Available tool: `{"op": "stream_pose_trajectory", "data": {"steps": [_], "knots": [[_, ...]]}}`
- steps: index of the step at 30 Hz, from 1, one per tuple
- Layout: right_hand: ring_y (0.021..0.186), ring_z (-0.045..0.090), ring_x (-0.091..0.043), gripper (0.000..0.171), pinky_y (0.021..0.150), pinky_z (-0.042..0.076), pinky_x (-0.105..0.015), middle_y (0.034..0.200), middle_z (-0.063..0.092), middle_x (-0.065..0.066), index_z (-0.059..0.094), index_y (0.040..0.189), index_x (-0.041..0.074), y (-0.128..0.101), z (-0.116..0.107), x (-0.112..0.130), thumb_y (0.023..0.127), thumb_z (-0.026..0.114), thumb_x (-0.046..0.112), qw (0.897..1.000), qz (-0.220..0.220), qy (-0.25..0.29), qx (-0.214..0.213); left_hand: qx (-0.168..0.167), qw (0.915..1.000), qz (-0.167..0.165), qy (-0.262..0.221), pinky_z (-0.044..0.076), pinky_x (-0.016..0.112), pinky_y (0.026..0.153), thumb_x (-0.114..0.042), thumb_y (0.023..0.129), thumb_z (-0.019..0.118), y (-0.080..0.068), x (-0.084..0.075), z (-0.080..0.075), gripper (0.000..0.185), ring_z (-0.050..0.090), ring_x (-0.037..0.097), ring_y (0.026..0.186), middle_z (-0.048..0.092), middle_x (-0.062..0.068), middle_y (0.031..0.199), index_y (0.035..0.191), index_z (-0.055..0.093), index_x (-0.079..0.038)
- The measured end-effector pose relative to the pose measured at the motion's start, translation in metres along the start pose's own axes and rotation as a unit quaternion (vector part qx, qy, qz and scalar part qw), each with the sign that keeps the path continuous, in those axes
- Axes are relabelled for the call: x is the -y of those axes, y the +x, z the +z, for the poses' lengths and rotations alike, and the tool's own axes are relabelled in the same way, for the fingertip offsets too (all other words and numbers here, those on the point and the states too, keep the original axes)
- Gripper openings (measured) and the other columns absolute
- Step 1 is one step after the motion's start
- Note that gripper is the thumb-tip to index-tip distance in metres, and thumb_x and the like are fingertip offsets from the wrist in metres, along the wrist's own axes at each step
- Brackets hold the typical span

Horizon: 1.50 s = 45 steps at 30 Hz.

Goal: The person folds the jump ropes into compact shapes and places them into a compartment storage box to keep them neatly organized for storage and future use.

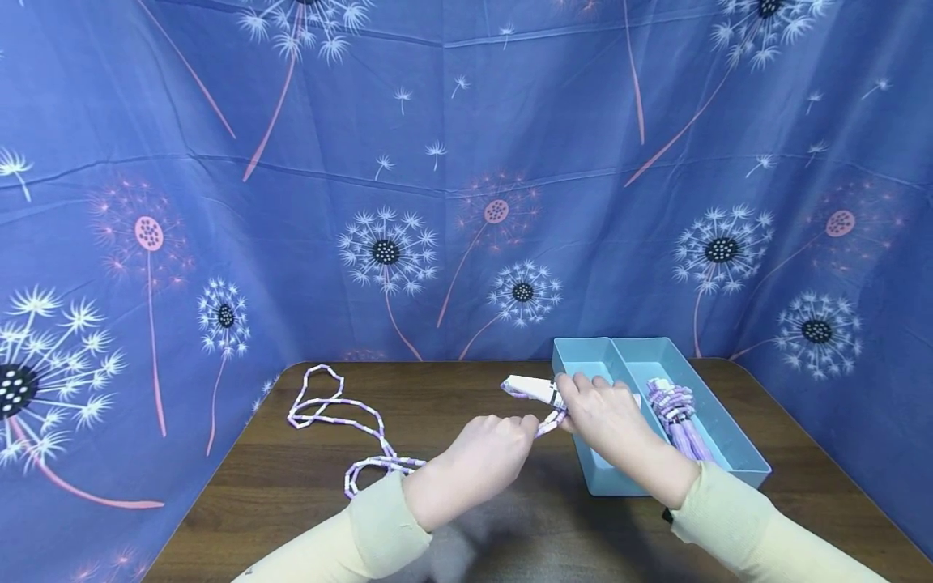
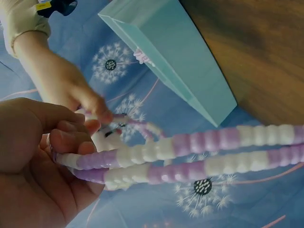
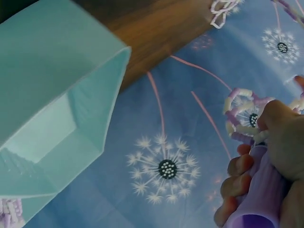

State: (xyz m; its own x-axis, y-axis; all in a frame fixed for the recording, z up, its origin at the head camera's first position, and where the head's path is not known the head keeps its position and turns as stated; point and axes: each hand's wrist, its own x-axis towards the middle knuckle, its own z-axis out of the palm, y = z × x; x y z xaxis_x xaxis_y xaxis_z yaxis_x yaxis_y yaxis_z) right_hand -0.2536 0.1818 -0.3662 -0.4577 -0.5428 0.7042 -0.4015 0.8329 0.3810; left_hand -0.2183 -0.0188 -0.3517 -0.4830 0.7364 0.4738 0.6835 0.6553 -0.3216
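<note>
A beaded jump rope in purple and white stretches between my two hands. My left hand grips two strands of the beaded rope side by side, and they run on to the right in the left wrist view. My right hand holds the jump rope's handle end, with a purple handle inside its curled fingers. A white handle-like piece sticks out to the left of that hand in the head view. Small bead loops hang beside the thumb in the right wrist view. The rest of the rope lies in loose loops on the table's left.
A teal two-compartment box stands at the right of the wooden table. Its right compartment holds another jump rope, wound up, with purple handles. A blue dandelion-print cloth hangs behind and at both sides.
</note>
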Motion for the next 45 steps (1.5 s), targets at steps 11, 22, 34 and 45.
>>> {"op": "stream_pose_trajectory", "data": {"steps": [11,22,34,45], "knots": [[0.046,0.042,-0.022,0.050,0.040,0.025,-0.030,0.059,0.046,-0.004,0.048,0.078,0.005,-0.002,0.007,-0.007,0.057,0.083,0.032,0.997,-0.070,-0.006,-0.019,-0.075,0.9940,0.057,0.054,0.043,0.024,0.048,-0.011,0.081,0.066,0.000,0.016,-0.016,0.008,0.056,0.009,0.057,0.059,-0.004,0.071,0.079,0.059,-0.015],[0.050,0.048,-0.020,0.051,0.043,0.031,-0.030,0.063,0.050,-0.002,0.048,0.079,0.007,-0.001,0.005,-0.006,0.056,0.085,0.035,0.993,-0.109,0.034,0.008,-0.087,0.9889,0.107,0.056,0.039,0.023,0.059,-0.012,0.086,0.062,0.009,0.044,-0.024,0.006,0.049,0.012,0.068,0.051,-0.005,0.078,0.087,0.056,-0.014],[0.050,0.046,-0.015,0.050,0.043,0.028,-0.026,0.064,0.047,0.001,0.053,0.083,0.008,0.001,0.000,-0.003,0.051,0.082,0.033,0.979,-0.185,0.068,-0.044,-0.094,0.9772,0.174,0.076,0.033,0.023,0.066,-0.014,0.096,0.045,0.015,0.072,-0.014,0.008,0.044,0.012,0.071,0.047,-0.006,0.080,0.090,0.050,-0.014],[0.055,0.049,-0.016,0.055,0.048,0.033,-0.028,0.071,0.053,0.001,0.055,0.088,0.008,0.005,-0.009,0.000,0.052,0.083,0.038,0.971,-0.215,0.089,-0.054,-0.100,0.9793,0.171,0.041,0.037,0.024,0.073,-0.019,0.098,0.039,0.015,0.089,0.011,0.013,0.047,0.012,0.078,0.049,-0.005,0.087,0.094,0.050,-0.013]]}}
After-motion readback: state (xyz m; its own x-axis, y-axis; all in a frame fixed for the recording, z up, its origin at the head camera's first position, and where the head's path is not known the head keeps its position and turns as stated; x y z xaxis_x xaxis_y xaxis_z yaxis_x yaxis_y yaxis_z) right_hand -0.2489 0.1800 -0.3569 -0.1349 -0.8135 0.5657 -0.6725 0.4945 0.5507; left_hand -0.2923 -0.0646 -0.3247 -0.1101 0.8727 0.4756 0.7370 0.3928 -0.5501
